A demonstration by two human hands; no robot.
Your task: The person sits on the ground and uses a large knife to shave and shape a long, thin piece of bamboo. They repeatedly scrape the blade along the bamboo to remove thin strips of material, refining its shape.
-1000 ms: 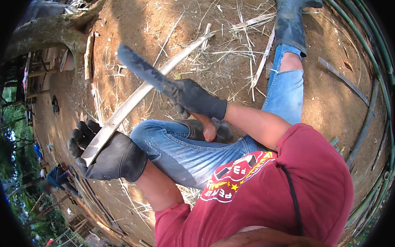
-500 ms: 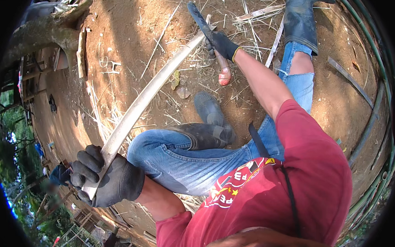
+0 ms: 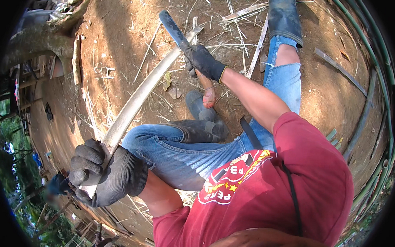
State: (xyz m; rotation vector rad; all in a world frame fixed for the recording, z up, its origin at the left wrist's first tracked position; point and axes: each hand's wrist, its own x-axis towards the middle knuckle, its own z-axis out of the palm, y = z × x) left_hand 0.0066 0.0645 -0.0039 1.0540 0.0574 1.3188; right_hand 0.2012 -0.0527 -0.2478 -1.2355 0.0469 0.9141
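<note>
Knife (image 3: pixel 171 28) drawn nearer along strip (image 3: pixel 132 105)

Left hand (image 3: pixel 114 174) has its fingers clamped on the strip's near end, beside the bent knee (image 3: pixel 139 135). Farther out, the right hand (image 3: pixel 204 62), fingers wrapped on the knife, has come back from the far tip, so the blade now crosses short of it. Soil (image 3: pixel 112 61) spreads left; the straight leg (image 3: pixel 286 83) bounds the right.

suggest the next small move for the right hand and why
Probably ease the right hand and its machete a short way back along the pale strip: the machete crosses it near the far end, with little showing beyond, while the left hand grips the near end.
</note>
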